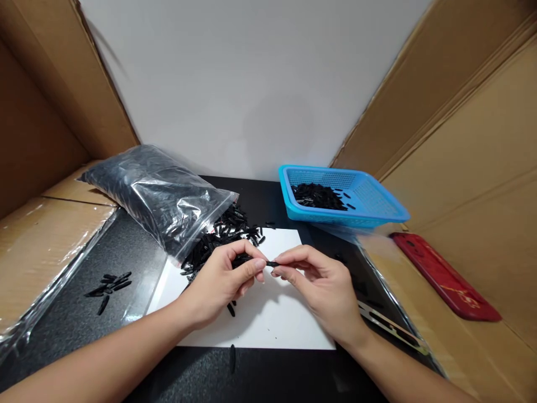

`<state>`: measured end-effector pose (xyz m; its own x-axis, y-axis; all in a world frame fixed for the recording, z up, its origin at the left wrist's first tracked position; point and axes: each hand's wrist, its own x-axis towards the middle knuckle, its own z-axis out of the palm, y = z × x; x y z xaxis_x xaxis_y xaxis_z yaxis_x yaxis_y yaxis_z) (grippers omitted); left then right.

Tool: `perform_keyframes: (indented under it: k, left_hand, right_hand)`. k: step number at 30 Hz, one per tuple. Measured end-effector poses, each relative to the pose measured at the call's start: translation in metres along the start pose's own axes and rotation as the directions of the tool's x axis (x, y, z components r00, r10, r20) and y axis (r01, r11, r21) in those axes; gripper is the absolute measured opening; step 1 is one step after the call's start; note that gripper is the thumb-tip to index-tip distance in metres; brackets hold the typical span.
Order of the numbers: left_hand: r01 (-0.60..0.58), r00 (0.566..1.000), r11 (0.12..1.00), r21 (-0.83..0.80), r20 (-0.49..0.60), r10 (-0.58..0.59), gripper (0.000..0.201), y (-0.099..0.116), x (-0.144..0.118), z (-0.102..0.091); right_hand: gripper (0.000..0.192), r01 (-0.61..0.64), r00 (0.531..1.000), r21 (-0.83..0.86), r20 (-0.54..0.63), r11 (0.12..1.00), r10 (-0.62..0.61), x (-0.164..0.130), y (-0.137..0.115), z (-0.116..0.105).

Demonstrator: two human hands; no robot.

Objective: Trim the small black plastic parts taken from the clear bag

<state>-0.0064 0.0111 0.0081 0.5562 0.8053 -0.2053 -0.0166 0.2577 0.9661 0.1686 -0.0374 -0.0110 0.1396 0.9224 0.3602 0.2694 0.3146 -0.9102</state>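
Black plastic is everywhere on this bench: small slim pieces spill from the mouth of a clear bag (157,196) onto a white sheet (268,319), and more lie in a blue basket (369,196) at the back right. The person's left hand (224,277) and right hand (319,280) meet above the sheet, each pinching one end of a single black piece (272,263) between thumb and fingertips. It sits just off the sheet, right between the two hands; whether it is one part or two being joined is too small to tell.

To handle it well, I would say keep the grip at the very tips, so the middle of the piece stays in view, and keep both wrists low over the white sheet, where a dropped piece shows up at once. A few strays (109,282) already lie on the dark mat (75,313) to the left, and one (232,358) lies near the front edge, harder to spot there.
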Motion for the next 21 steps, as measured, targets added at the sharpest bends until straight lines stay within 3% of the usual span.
perform_keyframes:
  k: [3, 7, 9, 11, 15, 21]
  left_hand:
    - [-0.049, 0.999, 0.996, 0.078, -0.008, 0.049, 0.024, 0.0005, -0.0013, 0.0002]
    - [-0.072, 0.997, 0.991, 0.109, 0.007, 0.072, 0.027, -0.0014, -0.0021, 0.0010]
    - [-0.061, 0.998, 0.994, 0.091, 0.017, 0.060, 0.029, -0.0024, -0.0014, 0.0012]
    - [-0.062, 0.998, 0.995, 0.074, 0.015, 0.061, 0.030, -0.0024, -0.0005, 0.0009]
    - [-0.100, 0.994, 0.986, 0.133, -0.026, 0.105, 0.029, -0.0007, -0.0004, -0.0006]
    - [-0.132, 0.989, 0.957, 0.258, -0.030, 0.145, 0.026, -0.0016, -0.0029, -0.0028]
  right_hand:
    - [0.009, 0.168, 0.985, -0.113, 0.048, 0.979, -0.163, 0.0008, -0.0016, -0.0016]
    - [0.022, 0.448, 0.891, -0.247, 0.207, 0.860, -0.404, 0.0027, -0.0040, -0.0053]
    - [0.019, 0.501, 0.863, -0.281, 0.236, 0.819, -0.447, 0.0029, -0.0048, -0.0068]
    - [0.016, 0.465, 0.884, -0.276, 0.200, 0.841, -0.423, 0.0028, -0.0053, -0.0077]
    - [0.014, 0.254, 0.967, -0.197, 0.081, 0.947, -0.243, 0.0029, -0.0054, -0.0086]
    - [0.009, 0.144, 0.987, -0.170, 0.102, 0.975, -0.128, 0.0006, -0.0055, -0.0048]
